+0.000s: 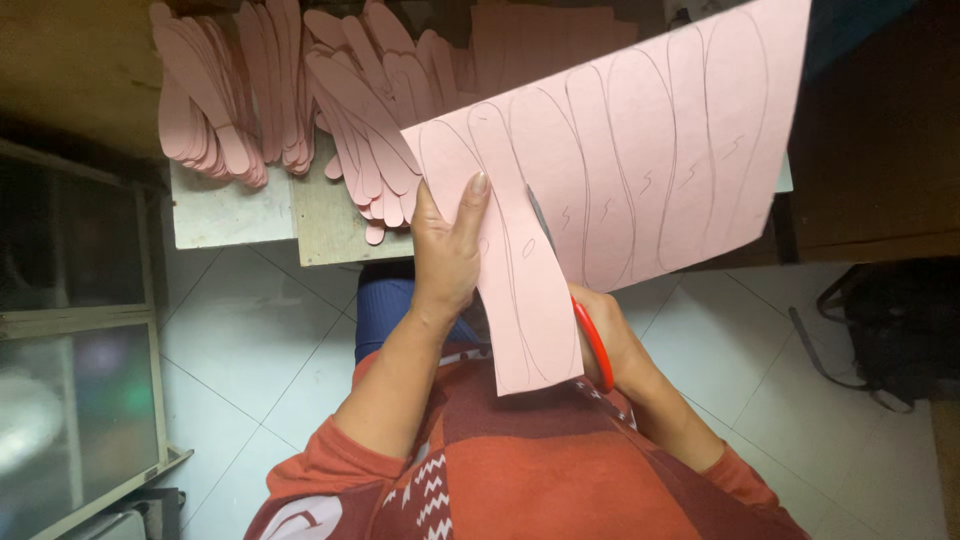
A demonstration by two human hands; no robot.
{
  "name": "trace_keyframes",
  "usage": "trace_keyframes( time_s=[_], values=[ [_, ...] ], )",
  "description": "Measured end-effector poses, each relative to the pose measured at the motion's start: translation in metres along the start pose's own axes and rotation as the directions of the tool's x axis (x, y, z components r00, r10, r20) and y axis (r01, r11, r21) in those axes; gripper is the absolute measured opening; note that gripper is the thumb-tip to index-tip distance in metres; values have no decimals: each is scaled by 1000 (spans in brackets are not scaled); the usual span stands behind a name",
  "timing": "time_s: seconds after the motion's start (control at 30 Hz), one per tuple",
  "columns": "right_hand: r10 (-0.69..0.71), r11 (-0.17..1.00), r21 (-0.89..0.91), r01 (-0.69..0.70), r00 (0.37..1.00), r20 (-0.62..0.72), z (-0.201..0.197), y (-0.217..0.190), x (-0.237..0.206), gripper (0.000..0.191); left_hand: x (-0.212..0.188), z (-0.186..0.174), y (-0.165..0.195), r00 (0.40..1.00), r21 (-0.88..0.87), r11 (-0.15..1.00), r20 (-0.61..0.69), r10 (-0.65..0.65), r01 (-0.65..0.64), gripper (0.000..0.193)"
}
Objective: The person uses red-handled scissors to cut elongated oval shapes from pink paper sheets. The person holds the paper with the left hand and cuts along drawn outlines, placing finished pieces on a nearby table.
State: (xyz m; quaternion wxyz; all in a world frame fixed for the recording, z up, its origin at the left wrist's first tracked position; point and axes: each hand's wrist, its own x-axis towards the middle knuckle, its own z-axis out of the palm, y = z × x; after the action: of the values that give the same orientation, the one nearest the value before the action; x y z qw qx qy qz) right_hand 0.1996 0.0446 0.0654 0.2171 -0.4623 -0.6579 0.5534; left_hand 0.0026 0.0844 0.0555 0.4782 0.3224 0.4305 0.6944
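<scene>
Above the person's lap, in the head view, a large pink sheet (640, 150) marked with pencilled elongated outlines is held up over the edge of a low table (230, 215). The left hand (445, 250) pinches the sheet's lower left part, thumb lying along the front and fingers behind. The right hand (610, 335) is closed through the red handles of a pair of scissors (590, 335), whose blade runs up behind a half-freed strip. The cut along one outline looks partway done; carrying it on would call for steady feeding of the sheet and keeping the blade on the curved line. Stacks of cut pink strips (300, 100) lie on the table beyond.
</scene>
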Motion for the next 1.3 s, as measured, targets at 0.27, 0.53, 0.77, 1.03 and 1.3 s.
trace_keyframes(
  time_s=[0.27, 0.53, 0.77, 1.03, 1.3],
  values=[
    [-141, 990, -1, 142, 988, 62, -14, -18, 13, 27, -7, 6, 6, 998, 40, 999, 51, -39, 37, 36],
    [-138, 990, -2, 138, 990, 34, -10, -22, 9, 21, -8, 8, 5, 996, -59, 994, 23, -86, 87, 37],
    [-14, 1000, 26, 14, 1000, -3, -3, -17, 9, 21, -8, 9, 4, 998, -15, 998, 8, -61, 61, 37],
    [-111, 993, -32, 111, 994, 4, -10, -11, 24, 27, -7, 8, 3, 996, 6, 998, 60, -64, 64, 35],
    [-105, 991, 80, 103, 994, 24, -15, -22, 37, 31, -7, 8, 3, 993, -36, 993, 46, -109, 111, 33]
  ],
)
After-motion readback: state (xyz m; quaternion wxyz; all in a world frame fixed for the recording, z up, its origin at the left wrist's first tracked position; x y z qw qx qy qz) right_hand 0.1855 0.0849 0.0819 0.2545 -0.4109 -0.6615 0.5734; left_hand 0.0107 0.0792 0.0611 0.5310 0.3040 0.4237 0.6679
